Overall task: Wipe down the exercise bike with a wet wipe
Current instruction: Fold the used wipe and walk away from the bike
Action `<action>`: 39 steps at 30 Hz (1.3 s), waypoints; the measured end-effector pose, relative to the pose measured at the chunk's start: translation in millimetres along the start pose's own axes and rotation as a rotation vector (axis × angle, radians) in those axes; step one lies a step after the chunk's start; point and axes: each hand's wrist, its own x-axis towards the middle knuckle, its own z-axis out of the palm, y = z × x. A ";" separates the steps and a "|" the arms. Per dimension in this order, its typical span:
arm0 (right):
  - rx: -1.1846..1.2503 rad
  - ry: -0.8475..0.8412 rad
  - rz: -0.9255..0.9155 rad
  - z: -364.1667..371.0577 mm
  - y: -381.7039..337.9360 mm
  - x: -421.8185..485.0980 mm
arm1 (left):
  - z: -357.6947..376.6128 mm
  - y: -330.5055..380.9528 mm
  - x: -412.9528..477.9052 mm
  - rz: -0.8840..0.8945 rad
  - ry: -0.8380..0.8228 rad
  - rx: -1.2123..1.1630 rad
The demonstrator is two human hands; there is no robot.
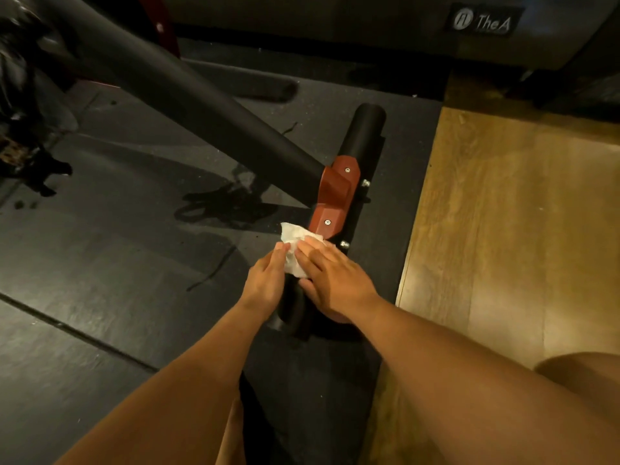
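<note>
The exercise bike's black base bar [364, 135] lies on the floor, joined by a red bracket [337, 196] to a thick black frame tube [188, 92] that slopes up to the left. A white wet wipe [292, 241] is draped over the bar just below the bracket. My right hand [330, 280] lies on the wipe with straight fingers, pressing it onto the bar. My left hand [268, 280] is on the bar's left side, thumb and fingers touching the wipe's edge; whether it pinches the wipe is unclear. The bar's near end is partly hidden under my hands.
Dark rubber matting [110, 263] with wet streaks covers the floor under the bike. A wooden floor [510, 229] starts right of the mat. A grey padded block [483, 21] with a label stands at the back. Black bike parts [23, 105] are at far left.
</note>
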 end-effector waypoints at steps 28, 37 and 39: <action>1.698 0.054 1.165 -172.3 -101.4 -53.9 | 1.3 176.3 -88.6 -0.049 -0.107 0.313; 1.344 0.421 0.852 -514.0 -82.4 -224.6 | 39.4 464.7 -292.0 0.015 -0.488 0.194; 1.273 0.590 0.897 -582.3 -86.5 -268.4 | 51.4 520.9 -343.0 0.070 -0.579 0.200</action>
